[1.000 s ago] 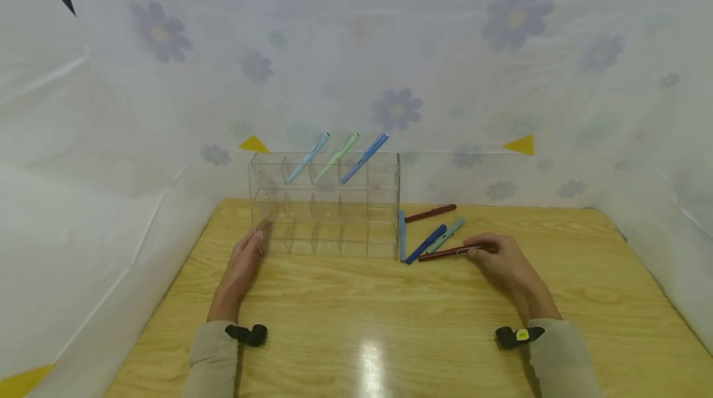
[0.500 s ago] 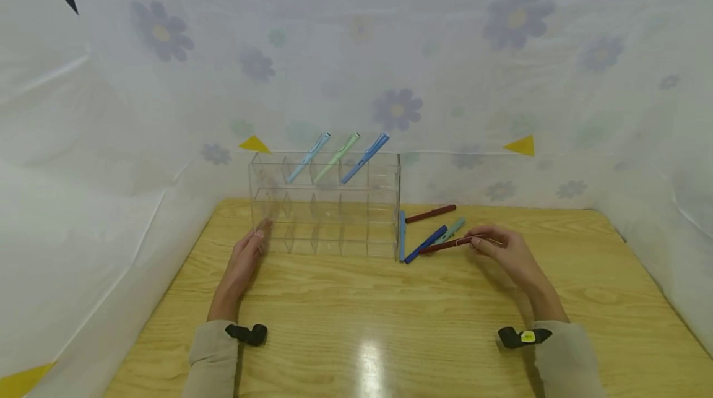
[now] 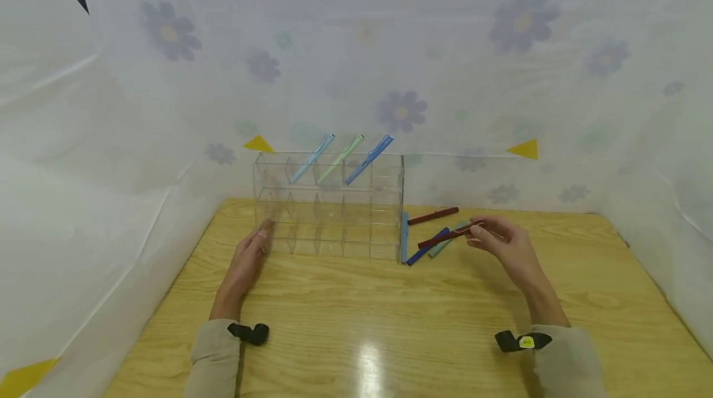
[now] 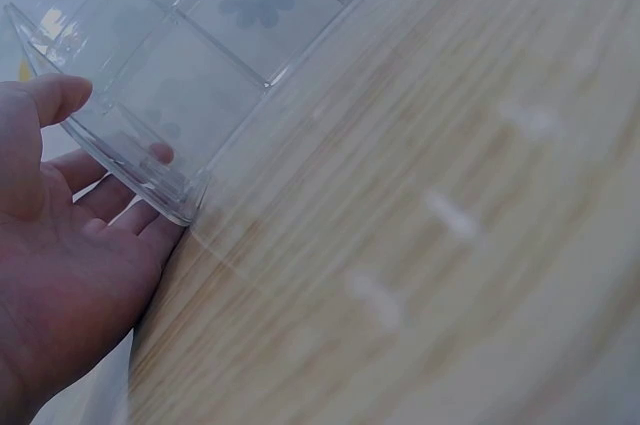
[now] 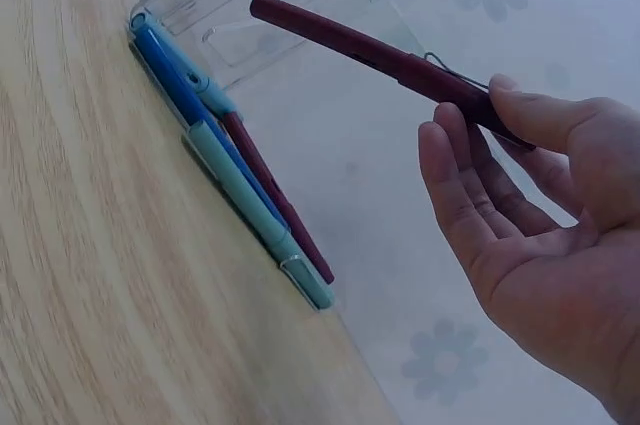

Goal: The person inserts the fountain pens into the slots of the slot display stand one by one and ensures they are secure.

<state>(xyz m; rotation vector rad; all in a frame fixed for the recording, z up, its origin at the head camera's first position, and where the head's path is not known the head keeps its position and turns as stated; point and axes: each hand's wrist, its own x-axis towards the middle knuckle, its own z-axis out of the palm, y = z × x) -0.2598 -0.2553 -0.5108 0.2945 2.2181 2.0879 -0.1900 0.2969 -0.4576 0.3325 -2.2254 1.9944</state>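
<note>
My right hand (image 3: 504, 249) pinches a dark red pen (image 5: 345, 40) near its clipped end, between thumb and fingers. The pen is raised over a dark blue pen (image 3: 419, 255) and a grey-green pen (image 5: 235, 185) on the table. At the left side of the clear divided rack (image 3: 328, 249), my left hand (image 3: 245, 262) rests with loosely extended fingers against the wall and its thumb by the front edge. In the left wrist view some fingers show through the clear wall. Light blue (image 3: 312, 160), light green (image 3: 340, 160) and blue (image 3: 369, 161) pens lean in the rack's top row.
Another dark red pen (image 3: 433, 216) lies behind the loose pens, right of the rack. A light blue pen (image 3: 404, 238) lies along the rack's right side. Flower-printed white sheeting (image 3: 356, 76) surrounds the wooden table (image 3: 334, 311) at the back and sides.
My right hand has lifted the dark red pen up and away from me, off its place in front of the loose pens. The left hand stays at the rack.
</note>
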